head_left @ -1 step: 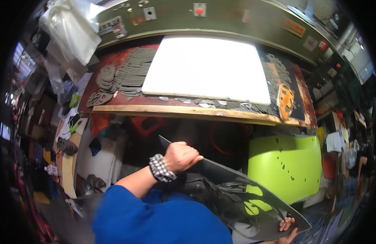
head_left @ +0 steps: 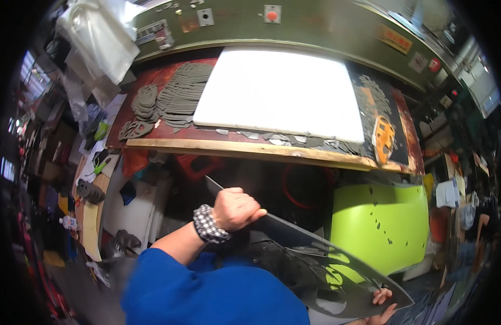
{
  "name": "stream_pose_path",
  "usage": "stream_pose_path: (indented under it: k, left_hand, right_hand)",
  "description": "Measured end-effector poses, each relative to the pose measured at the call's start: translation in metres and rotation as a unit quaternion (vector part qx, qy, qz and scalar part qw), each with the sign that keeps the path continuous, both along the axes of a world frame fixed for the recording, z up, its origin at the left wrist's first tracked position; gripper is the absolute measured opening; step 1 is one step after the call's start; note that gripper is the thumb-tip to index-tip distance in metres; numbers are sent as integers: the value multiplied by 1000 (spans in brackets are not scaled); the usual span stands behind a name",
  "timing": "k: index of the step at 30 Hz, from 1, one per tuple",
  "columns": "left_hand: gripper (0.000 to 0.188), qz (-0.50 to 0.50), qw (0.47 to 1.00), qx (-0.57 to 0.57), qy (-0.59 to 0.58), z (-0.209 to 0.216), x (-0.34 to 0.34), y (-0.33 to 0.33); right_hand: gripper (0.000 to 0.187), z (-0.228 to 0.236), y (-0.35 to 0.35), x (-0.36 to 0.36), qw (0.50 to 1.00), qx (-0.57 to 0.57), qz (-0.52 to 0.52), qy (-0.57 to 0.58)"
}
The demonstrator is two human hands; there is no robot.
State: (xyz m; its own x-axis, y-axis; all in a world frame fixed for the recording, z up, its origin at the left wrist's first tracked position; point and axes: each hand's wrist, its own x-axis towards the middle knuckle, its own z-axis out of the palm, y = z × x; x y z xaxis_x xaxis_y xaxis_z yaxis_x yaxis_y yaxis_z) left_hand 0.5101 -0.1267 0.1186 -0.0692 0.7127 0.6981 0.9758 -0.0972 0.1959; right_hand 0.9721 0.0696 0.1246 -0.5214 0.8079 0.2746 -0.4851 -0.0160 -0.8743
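Observation:
A thin dark grey sheet [head_left: 294,230] with large cut-out openings slants across in front of my body, from upper left down to lower right. My left hand [head_left: 237,209], with a checked band at the wrist, is closed over its upper edge. At the lower right corner, my right hand [head_left: 385,310] grips the sheet, some fingers showing through or over it and the rest below. Through the openings, parts of a lime-green panel show. Beyond the sheet, a white board [head_left: 280,92] lies on the red-topped machine bed [head_left: 153,135].
Stacked grey cut pieces [head_left: 185,92] lie left of the board. An orange cutting form [head_left: 384,139] and grey scraps [head_left: 372,89] lie to its right. A wooden strip [head_left: 250,149] edges the bed. The lime-green panel [head_left: 380,227] stands below it. Plastic bags [head_left: 96,43] hang upper left.
My left hand has shifted slightly left with the sheet's upper end. The sheet's openings have changed shape a little as it flexes. My right hand keeps its hold at the corner.

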Motion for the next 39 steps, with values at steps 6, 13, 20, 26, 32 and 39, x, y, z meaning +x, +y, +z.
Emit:
stream_pose_path:
  k: [6,13,20,26,32,39]
  left_hand:
    - [37,70,980,46,182,113,-60,-42]
    - [28,42,935,206,287,170,-276,72]
    - [55,280,927,-243,47,1,-356,57]
    - [65,277,895,-327,-128,-68,-312,-1]
    - [64,332,878,-301,-167,-65,-284,8]
    - [65,405,851,-302,-142,-79,-272,9]
  right_hand:
    - [39,-10,47,-81,994,8,-62,-91]
    - [31,39,121,-273,989,-60,-98,-97]
    - [29,-76,245,-464,882,50,-175,-434]
    - [30,-97,276,-473,797,243,-253,-491]
    - [32,-80,310,-538,803,273,-251,-467]
    - [43,-94,314,-553,795,243,-224,-509]
